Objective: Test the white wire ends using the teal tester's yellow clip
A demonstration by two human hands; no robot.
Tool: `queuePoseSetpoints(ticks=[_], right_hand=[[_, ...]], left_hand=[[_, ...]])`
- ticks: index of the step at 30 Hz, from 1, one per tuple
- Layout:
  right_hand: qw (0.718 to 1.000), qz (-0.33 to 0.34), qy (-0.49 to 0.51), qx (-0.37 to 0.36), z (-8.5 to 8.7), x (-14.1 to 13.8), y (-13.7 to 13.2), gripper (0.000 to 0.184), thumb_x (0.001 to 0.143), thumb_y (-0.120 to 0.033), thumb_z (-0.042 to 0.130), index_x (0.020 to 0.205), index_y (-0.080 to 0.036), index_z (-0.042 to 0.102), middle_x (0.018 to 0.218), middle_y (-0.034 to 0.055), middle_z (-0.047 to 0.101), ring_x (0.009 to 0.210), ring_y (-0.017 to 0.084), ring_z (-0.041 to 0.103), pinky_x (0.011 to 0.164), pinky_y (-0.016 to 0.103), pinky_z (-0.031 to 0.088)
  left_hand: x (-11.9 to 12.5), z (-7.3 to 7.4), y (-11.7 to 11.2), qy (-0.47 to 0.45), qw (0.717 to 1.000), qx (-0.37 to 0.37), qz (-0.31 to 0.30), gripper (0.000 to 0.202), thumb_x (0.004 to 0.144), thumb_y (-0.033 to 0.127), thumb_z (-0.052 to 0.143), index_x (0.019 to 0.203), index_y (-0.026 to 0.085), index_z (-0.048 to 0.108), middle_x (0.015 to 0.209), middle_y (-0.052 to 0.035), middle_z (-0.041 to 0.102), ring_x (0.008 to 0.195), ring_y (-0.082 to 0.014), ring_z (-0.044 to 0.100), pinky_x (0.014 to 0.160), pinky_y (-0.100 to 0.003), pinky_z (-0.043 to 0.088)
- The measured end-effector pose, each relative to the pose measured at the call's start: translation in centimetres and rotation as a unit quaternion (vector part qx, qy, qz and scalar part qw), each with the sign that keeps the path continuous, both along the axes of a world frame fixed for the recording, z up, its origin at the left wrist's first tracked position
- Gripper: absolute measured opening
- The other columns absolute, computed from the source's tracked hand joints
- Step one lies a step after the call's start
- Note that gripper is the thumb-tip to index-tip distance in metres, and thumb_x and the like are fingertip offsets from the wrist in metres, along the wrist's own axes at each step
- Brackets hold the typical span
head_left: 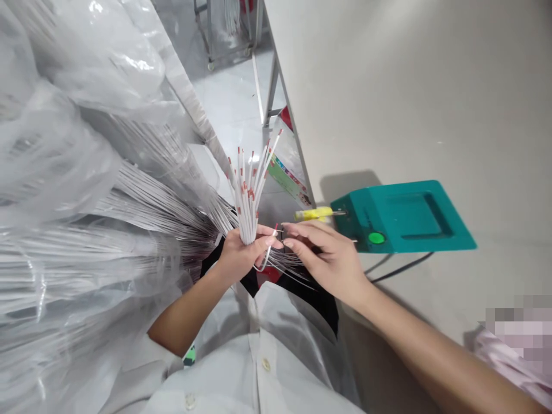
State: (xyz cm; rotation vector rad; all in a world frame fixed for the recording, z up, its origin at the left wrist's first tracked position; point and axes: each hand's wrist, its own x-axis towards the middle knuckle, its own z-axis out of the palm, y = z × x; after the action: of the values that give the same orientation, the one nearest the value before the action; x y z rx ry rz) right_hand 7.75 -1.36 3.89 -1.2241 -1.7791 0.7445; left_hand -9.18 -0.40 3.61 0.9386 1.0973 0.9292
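Note:
My left hand (245, 253) is closed around a bundle of white cables (248, 215) whose upper ends carry red-orange tips. One white cable (268, 257) bends out below this hand, and its end lies at my left fingertips. Close beside it, my right hand (330, 256) brings thumb and forefinger together at a thin dark wire (282, 233); the other fingers are curled and partly hidden. Just beyond the right hand, a teal device (414, 215) with a green button (376, 237) rests on the table, a yellow-handled part (317, 214) at its left side.
Long bundles of white cables (159, 201), partly wrapped in clear plastic (64, 149), fill the left side. The pale table (409, 103) spans the right. A wheeled metal rack (209, 34) stands on the floor behind. Pink cloth (495, 356) shows at the lower right.

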Motion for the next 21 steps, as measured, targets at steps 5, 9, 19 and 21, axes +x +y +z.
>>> queuePoseSetpoints(ticks=[5, 9, 19, 21], right_hand=[[0.957, 0.026, 0.236, -0.166, -0.9, -1.7, 0.0, 0.015, 0.076, -0.029, 0.067, 0.09, -0.029, 0.072, 0.085, 0.0026, 0.067, 0.075, 0.015, 0.063, 0.067, 0.031, 0.054], [0.94, 0.012, 0.278, -0.195, -0.9, -1.9, -0.1, 0.008, 0.07, -0.028, 0.072, 0.078, -0.029, 0.074, 0.077, 0.002, 0.065, 0.072, 0.014, 0.06, 0.067, 0.03, 0.052], [0.888, -0.012, 0.357, -0.289, -2.0, -0.9, 0.2, 0.022, 0.068, -0.038, 0.073, 0.086, -0.026, 0.073, 0.063, -0.0023, 0.06, 0.048, 0.008, 0.046, 0.046, 0.024, 0.041], [0.937, -0.055, 0.276, -0.204, -1.7, -0.7, 0.2, 0.019, 0.072, -0.034, 0.07, 0.089, -0.026, 0.073, 0.068, -0.0003, 0.064, 0.057, 0.011, 0.053, 0.054, 0.027, 0.046]], left_hand=[[-0.5, 0.2, -0.7, -0.031, 0.999, -0.004, -0.02, 0.024, 0.069, 0.036, 0.069, 0.075, 0.013, 0.066, 0.055, -0.0007, 0.062, 0.034, -0.0034, 0.037, 0.034, -0.019, 0.027], [-0.6, 0.2, -1.1, -0.024, 0.999, -0.01, -0.04, 0.027, 0.07, 0.039, 0.069, 0.068, 0.012, 0.067, 0.052, -0.0004, 0.059, 0.037, -0.003, 0.034, 0.038, -0.02, 0.027], [-0.7, -0.8, -1.1, 0.083, 0.995, -0.017, -0.053, 0.032, 0.072, 0.04, 0.067, 0.085, 0.011, 0.072, 0.062, -0.0034, 0.065, 0.04, -0.0052, 0.042, 0.041, -0.021, 0.034], [-0.7, -1.1, -1.1, 0.101, 0.994, -0.041, -0.028, 0.038, 0.071, 0.04, 0.067, 0.094, 0.01, 0.071, 0.066, -0.0042, 0.065, 0.04, -0.0051, 0.043, 0.039, -0.021, 0.034]])
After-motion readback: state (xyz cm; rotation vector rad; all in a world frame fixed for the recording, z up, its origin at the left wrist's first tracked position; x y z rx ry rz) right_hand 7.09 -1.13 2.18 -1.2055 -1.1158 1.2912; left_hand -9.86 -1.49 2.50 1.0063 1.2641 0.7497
